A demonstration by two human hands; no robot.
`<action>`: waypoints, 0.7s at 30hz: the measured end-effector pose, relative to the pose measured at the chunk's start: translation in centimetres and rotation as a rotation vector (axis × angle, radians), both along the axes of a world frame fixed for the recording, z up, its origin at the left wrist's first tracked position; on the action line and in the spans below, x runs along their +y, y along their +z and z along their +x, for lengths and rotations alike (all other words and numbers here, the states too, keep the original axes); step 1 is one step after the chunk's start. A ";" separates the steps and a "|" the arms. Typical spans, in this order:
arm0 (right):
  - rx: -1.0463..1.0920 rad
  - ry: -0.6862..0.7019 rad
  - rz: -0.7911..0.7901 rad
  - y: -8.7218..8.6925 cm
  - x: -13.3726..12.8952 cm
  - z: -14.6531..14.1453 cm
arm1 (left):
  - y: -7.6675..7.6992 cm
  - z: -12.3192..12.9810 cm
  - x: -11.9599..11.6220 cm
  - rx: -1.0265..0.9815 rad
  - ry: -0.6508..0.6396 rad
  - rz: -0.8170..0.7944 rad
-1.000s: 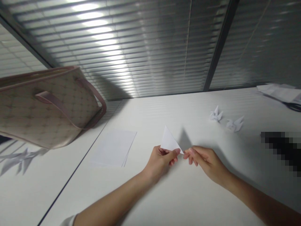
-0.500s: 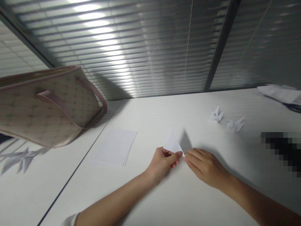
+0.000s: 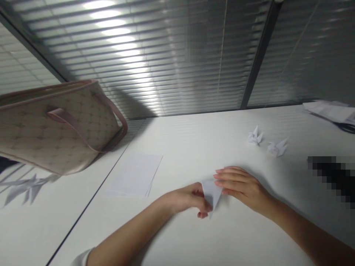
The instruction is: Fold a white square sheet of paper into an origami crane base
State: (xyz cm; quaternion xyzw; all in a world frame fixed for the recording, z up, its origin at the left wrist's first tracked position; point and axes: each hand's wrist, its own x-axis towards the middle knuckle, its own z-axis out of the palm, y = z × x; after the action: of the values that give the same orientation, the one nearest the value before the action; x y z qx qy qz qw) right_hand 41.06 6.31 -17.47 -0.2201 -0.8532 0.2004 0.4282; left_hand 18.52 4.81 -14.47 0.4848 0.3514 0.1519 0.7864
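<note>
Left hand [image 3: 187,199]: fingers are closed, and a small white folded paper triangle [image 3: 212,194] is pinched in them, pretty much at lower centre of the frame.

Right hand [image 3: 241,186]: fingers are open and stretched out flat, held right by the paper's upper edge; whether it's actually being touched can't really be told.

Surface: a smooth white tabletop surface [image 3: 222,240] is what everything's sitting on.

Left of the hands: a neat stack of white paper sheets [image 3: 134,174] is laid out mid-frame, and a beige patterned tote bag with pink handles [image 3: 55,127] is seen at the left edge.

Upper right: two small white origami cranes [image 3: 255,136] [image 3: 277,147] are placed side by side, with loose white papers [image 3: 330,112] in the corner.

Right edge: a dark patch [image 3: 331,177] is pixelated, so it can't be made out.
</note>
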 end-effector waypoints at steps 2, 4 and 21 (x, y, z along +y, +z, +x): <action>0.032 0.021 -0.049 -0.1 -0.2 -0.2 | 0.0 -0.2 0.1 -0.023 -0.037 -0.011; 0.057 0.022 -0.112 -0.2 -0.3 -0.3 | 0.1 -0.2 0.3 -0.061 -0.050 -0.012; 0.128 -0.254 -0.407 -0.8 -0.2 -0.7 | -0.1 0.5 0.5 -0.256 -0.026 -0.022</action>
State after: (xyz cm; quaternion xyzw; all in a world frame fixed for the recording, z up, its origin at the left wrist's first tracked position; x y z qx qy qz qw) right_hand 40.32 6.10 -18.26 -0.3940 -0.7321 0.3260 0.4500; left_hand 18.97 5.33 -14.61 0.4571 0.2435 0.1985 0.8321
